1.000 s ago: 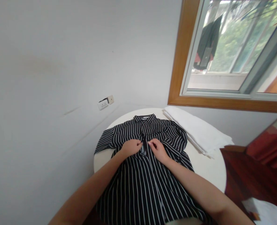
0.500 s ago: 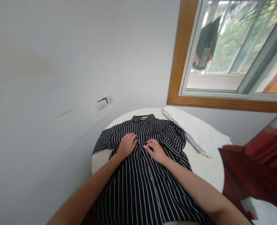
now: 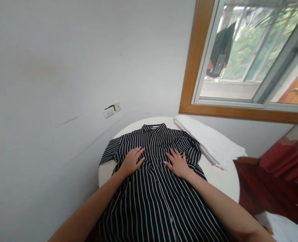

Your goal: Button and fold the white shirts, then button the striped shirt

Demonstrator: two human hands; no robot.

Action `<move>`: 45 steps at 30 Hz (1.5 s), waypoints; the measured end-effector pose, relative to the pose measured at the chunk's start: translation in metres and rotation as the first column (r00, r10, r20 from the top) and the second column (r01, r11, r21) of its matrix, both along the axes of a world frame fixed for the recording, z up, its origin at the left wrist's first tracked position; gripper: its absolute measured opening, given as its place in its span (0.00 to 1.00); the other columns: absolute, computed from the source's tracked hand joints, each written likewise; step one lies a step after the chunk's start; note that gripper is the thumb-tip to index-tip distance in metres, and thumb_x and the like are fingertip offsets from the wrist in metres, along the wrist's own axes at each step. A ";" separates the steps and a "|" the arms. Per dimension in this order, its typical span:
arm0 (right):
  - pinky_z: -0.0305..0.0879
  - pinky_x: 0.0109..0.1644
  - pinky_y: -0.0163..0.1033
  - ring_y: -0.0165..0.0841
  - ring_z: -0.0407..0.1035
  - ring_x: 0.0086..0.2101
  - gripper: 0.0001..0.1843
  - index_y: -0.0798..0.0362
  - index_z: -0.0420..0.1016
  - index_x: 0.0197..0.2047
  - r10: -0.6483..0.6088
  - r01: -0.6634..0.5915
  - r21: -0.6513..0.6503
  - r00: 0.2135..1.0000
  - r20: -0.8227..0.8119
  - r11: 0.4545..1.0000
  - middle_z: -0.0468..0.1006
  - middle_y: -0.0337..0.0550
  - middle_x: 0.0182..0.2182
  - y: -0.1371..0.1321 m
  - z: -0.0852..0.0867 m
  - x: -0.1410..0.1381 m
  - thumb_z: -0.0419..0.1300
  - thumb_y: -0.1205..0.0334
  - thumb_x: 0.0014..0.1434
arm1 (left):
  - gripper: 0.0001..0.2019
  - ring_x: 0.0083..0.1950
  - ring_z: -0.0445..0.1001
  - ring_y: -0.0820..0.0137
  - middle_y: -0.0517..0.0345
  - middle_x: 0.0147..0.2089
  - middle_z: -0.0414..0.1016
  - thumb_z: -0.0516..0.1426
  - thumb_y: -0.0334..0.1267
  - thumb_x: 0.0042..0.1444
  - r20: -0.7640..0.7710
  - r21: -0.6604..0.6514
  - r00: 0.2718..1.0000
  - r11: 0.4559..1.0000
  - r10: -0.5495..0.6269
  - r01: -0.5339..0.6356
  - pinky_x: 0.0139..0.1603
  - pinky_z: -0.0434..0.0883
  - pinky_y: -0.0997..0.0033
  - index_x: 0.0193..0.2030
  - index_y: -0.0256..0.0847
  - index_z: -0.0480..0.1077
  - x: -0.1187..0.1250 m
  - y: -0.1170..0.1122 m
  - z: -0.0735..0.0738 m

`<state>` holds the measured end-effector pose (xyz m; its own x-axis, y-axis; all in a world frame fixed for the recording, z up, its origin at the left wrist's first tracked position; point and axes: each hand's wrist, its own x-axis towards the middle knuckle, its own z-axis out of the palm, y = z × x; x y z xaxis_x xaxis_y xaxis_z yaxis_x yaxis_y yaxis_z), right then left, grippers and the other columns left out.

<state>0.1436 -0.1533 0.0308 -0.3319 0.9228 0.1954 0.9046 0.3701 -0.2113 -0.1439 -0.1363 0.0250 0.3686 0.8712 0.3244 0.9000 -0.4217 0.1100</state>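
Note:
A black shirt with thin white stripes (image 3: 154, 191) lies front-up on a round white table (image 3: 223, 181), collar toward the wall, hem hanging off the near edge. My left hand (image 3: 131, 161) rests flat on the shirt's left chest, fingers stretched out. My right hand (image 3: 177, 163) lies flat on the right chest with fingers spread. Both hands hold nothing and sit either side of the button placket.
A folded white cloth (image 3: 210, 140) lies on the table's right rear, under a wood-framed window (image 3: 189, 67). A wall socket (image 3: 111, 110) is on the white wall behind. Dark red wooden furniture (image 3: 272, 188) stands to the right, with white fabric (image 3: 282, 228) at the bottom right.
Both hands were pinched together at the shirt's placket; they have let go and slid apart, and now lie flat on either side of the chest.

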 end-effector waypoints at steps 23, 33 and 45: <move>0.31 0.64 0.64 0.46 0.55 0.60 0.30 0.50 0.67 0.60 -0.022 0.015 0.188 0.999 0.034 0.982 0.70 0.53 0.56 -0.014 0.018 0.015 0.44 0.41 0.65 | 0.27 0.70 0.51 0.62 0.52 0.68 0.57 0.42 0.55 0.64 0.044 -0.206 0.928 0.905 -0.370 0.371 0.69 0.44 0.49 0.65 0.49 0.58 0.072 -0.079 0.050; 0.38 0.63 0.63 0.45 0.45 0.65 0.32 0.45 0.58 0.65 -0.145 0.145 -0.033 0.989 0.016 0.989 0.53 0.47 0.67 0.008 -0.011 0.039 0.42 0.39 0.64 | 0.38 0.73 0.36 0.50 0.50 0.73 0.38 0.44 0.65 0.57 0.066 -0.342 0.769 0.709 -0.636 0.617 0.67 0.35 0.35 0.70 0.51 0.45 0.128 -0.123 0.029; 0.55 0.55 0.50 0.43 0.63 0.51 0.24 0.49 0.74 0.50 -0.165 0.163 0.147 0.986 0.001 0.976 0.72 0.50 0.50 -0.038 -0.009 0.068 0.46 0.44 0.65 | 0.37 0.73 0.34 0.52 0.48 0.73 0.39 0.42 0.65 0.58 0.140 -0.408 0.692 0.595 -0.708 0.692 0.67 0.33 0.36 0.70 0.47 0.47 0.138 -0.158 0.039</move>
<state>0.2121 -0.1918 0.0217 -0.1823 0.9268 0.3284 0.9579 0.2427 -0.1534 -0.0061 -0.2948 0.0639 0.9247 0.3806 -0.0111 0.3533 -0.8468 0.3977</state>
